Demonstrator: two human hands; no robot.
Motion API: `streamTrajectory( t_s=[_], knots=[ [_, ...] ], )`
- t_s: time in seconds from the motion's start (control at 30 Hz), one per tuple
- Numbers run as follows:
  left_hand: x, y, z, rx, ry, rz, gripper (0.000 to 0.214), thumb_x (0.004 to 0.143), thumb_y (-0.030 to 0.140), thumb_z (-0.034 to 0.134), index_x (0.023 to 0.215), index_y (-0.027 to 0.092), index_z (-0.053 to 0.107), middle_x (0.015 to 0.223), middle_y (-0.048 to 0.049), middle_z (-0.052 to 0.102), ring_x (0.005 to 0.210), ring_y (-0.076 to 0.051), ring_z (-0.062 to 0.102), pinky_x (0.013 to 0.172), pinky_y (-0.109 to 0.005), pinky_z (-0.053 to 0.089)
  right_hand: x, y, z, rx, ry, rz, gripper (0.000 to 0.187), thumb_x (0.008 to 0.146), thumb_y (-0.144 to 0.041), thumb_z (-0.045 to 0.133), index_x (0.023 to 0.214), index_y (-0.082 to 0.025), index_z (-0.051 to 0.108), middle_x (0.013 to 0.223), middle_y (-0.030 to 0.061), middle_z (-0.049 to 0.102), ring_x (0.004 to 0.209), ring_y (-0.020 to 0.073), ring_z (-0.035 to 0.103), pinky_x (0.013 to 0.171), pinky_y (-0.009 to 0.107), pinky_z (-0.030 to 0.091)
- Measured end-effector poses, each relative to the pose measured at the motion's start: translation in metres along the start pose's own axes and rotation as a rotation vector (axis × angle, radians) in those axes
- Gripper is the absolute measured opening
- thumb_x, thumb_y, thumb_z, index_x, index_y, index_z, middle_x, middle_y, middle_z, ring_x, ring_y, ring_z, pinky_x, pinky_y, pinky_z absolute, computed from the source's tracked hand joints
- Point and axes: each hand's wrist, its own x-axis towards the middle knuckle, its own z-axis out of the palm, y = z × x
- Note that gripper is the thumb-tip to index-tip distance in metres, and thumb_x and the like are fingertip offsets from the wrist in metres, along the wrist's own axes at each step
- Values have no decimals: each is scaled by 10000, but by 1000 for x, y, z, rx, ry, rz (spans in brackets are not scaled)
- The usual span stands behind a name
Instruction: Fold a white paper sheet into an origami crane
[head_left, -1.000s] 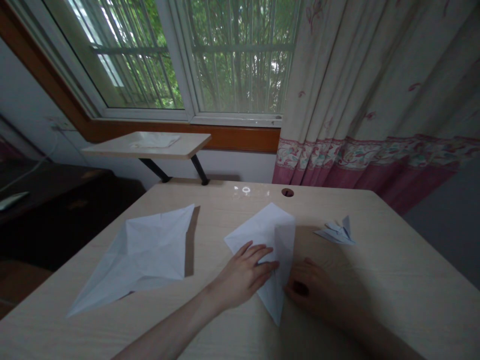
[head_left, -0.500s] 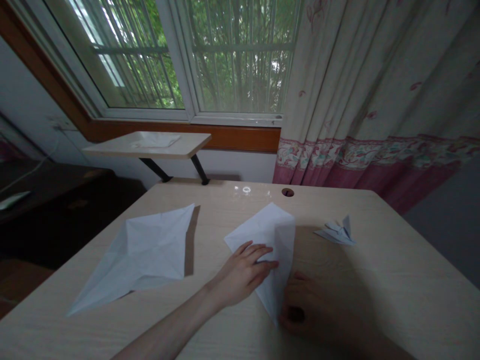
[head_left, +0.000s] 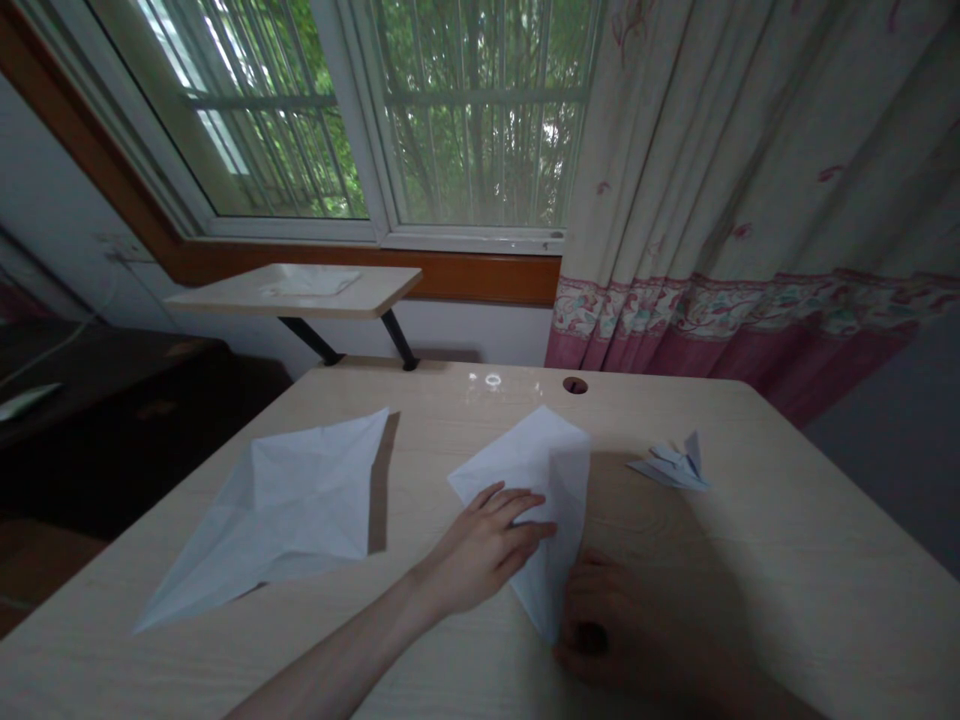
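Observation:
A folded sheet of white paper lies on the table, its narrow end towards me. My left hand rests flat on its middle, fingers stretched out. At the sheet's lower right edge, in deep shadow, is my right hand. Its fingers are curled and the thumb meets the pointed lower end of the paper. To the left lies a larger, creased white sheet, opened out with one long point. Right of the worked sheet sits a small folded paper figure with raised points.
The pale wooden table has a round cable hole near its back edge. A raised shelf on black legs holds more white paper. A barred window and a flowered curtain stand behind.
My right hand has shifted very slightly down along the paper's right edge, towards its lower tip. My left hand stays in place.

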Motion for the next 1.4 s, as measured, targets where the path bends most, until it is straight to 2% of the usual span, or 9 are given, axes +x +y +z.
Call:
streamTrajectory(
  t_s=[0.1,0.3,0.6,0.8,0.93,1.03,1.13,1.3,1.4],
  knots=[
    [0,0,0,-7,-2,-2,375,987,153,538,1314,320,619,1447,-41,553,1349,-245,503,1163,-539,346,0,1,-3,44,22,27,156,726,-186,648,630,-217,528,677,-35,630,675,158,587,737,284,448],
    [-1,1,-2,-21,33,17,332,978,136,513,1248,260,659,1408,-73,585,1331,-222,529,1214,-560,238,-3,12,-6,126,121,98,222,936,-301,502,735,-220,551,747,2,635,692,160,571,644,269,448],
    [-1,2,-1,21,93,56,262,1035,239,479,1236,228,646,1385,-78,610,1334,-230,527,1223,-571,203,-5,20,-10,227,217,191,229,953,-385,503,819,-216,577,756,16,625,657,158,548,596,268,448],
    [-1,7,-4,30,141,114,246,1032,233,475,1235,210,612,1344,-66,639,1285,-217,563,1216,-513,265,-1,23,-28,138,293,210,192,945,-348,519,819,-214,576,760,17,641,660,156,562,595,268,467],
    [-2,10,-4,-22,190,115,162,1002,212,495,1112,182,610,1212,-64,690,1166,-204,625,1183,-460,335,-1,28,-27,103,372,234,160,951,-312,496,846,-222,576,758,11,636,656,160,567,595,275,480],
    [-2,12,-3,-61,157,137,147,970,233,513,1052,173,619,1125,-78,702,1087,-220,643,1080,-423,448,-1,30,-25,100,429,235,155,956,-313,493,855,-231,578,769,16,641,691,178,590,631,298,499],
    [-3,14,-1,-109,58,181,224,934,308,567,1099,170,628,1143,-94,692,1091,-243,637,996,-390,503,-2,30,-25,86,487,238,164,956,-338,504,848,-242,582,757,13,635,693,192,599,627,316,505],
    [-2,18,3,-203,-37,215,566,828,508,698,1266,168,581,1307,-118,638,1242,-286,582,1088,-416,444,0,30,-26,72,535,262,162,925,-353,539,807,-251,579,715,3,630,655,199,609,608,328,511],
    [-3,19,4,-248,-44,234,645,802,525,706,1314,162,557,1342,-126,623,1260,-292,576,1101,-409,432,0,30,-25,61,538,262,161,927,-354,518,822,-248,577,731,6,642,669,203,624,618,328,516]
  ],
)
